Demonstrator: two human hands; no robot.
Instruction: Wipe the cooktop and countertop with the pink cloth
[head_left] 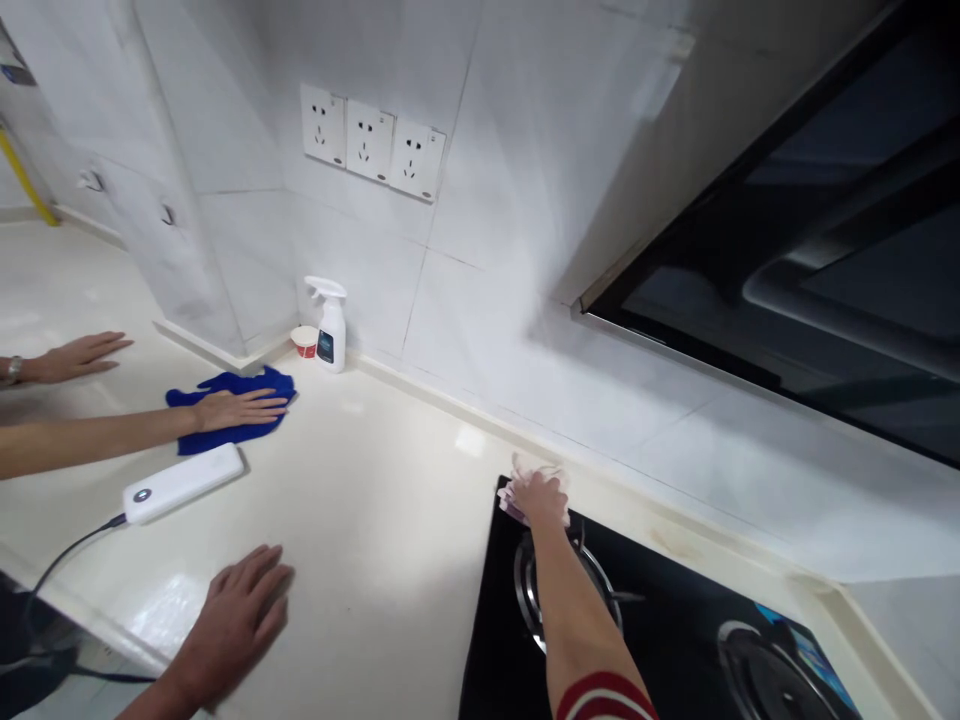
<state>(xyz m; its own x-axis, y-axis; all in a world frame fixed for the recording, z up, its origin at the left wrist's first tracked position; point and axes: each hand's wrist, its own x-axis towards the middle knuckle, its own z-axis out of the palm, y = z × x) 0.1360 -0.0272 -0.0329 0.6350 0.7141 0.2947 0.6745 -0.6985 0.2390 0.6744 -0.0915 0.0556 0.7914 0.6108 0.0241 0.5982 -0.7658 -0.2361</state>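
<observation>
My right hand (543, 497) is closed over a crumpled pale pink-and-white cloth (514, 496). It presses the cloth onto the far left corner of the black gas stove (491, 610), with the forearm stretched above the left burner (528, 600). Well to the left, my left hand (244, 615) rests on the pale countertop (367, 580). Its fingers are extended, and nothing is in it.
Another person's hand lies flat on a blue cloth (225, 436); that person's other hand (82, 357) rests further left. Nearby are a white power bank (187, 483) with a cable, a spray bottle (331, 335) and a small tub (304, 340). A dark range hood (795, 240) overhangs the right side.
</observation>
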